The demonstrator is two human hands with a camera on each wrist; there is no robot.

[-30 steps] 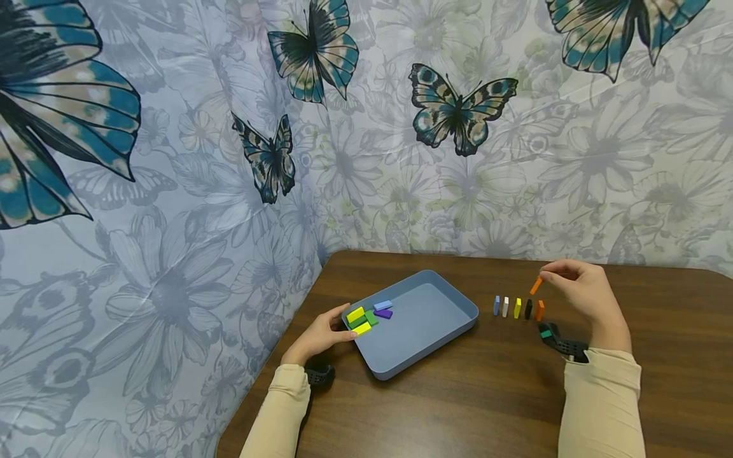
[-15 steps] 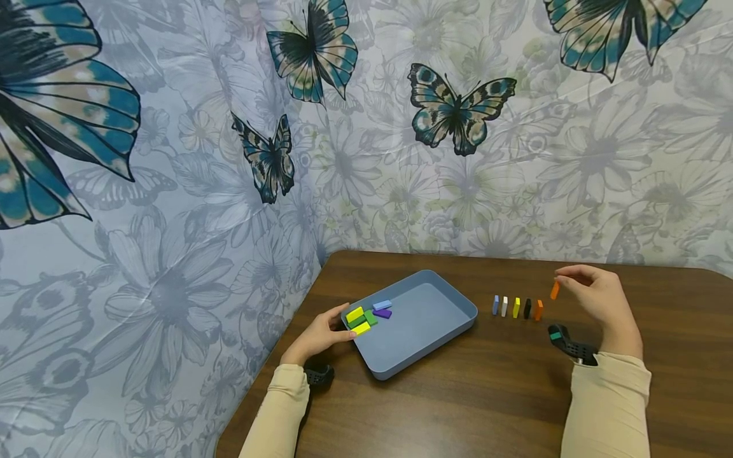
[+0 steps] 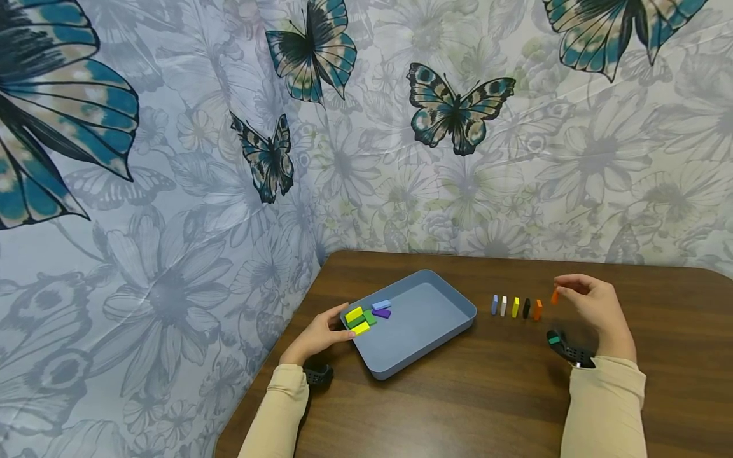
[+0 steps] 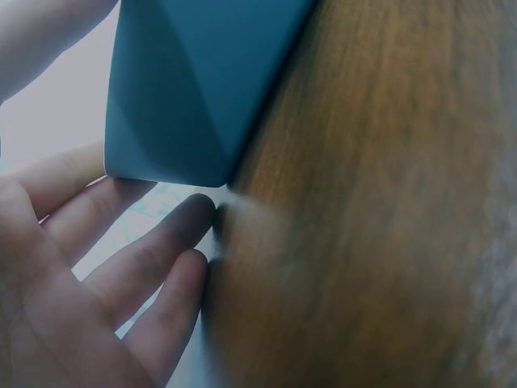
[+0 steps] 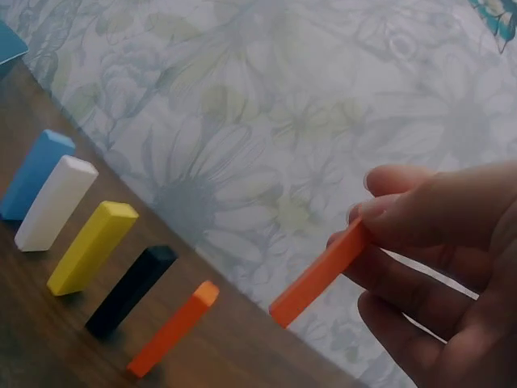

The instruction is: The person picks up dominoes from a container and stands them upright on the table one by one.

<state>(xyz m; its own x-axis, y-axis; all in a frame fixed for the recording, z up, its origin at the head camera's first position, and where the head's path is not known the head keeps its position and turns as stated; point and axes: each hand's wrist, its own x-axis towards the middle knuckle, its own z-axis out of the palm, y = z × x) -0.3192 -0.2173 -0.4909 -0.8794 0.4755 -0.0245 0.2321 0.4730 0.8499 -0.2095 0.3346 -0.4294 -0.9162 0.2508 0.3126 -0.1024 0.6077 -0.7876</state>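
Observation:
My right hand (image 3: 590,306) pinches an orange block (image 5: 319,273) by its top end between thumb and fingers, just right of a row of standing blocks. That row holds, from left to right, a blue block (image 5: 39,174), a white block (image 5: 56,204), a yellow block (image 5: 93,248), a black block (image 5: 131,291) and another orange block (image 5: 174,330), all upright with small gaps. At the left, my left hand (image 3: 318,336) holds the near-left corner of a grey-blue tray (image 3: 424,343), thumb over the rim. Its lower fingers spread below the tray's end in the left wrist view.
Inside the tray's left end lie several blocks: yellow blocks (image 3: 360,328), green blocks (image 3: 370,317), a blue block (image 3: 381,305) and a purple block (image 3: 382,313). The brown wooden table (image 3: 458,407) meets a floral butterfly-patterned wall covering (image 3: 366,159) at its back and left edges.
My right hand has moved right past the standing orange block, then lowered toward the table with its orange block turned more upright. The left hand and tray stay in place.

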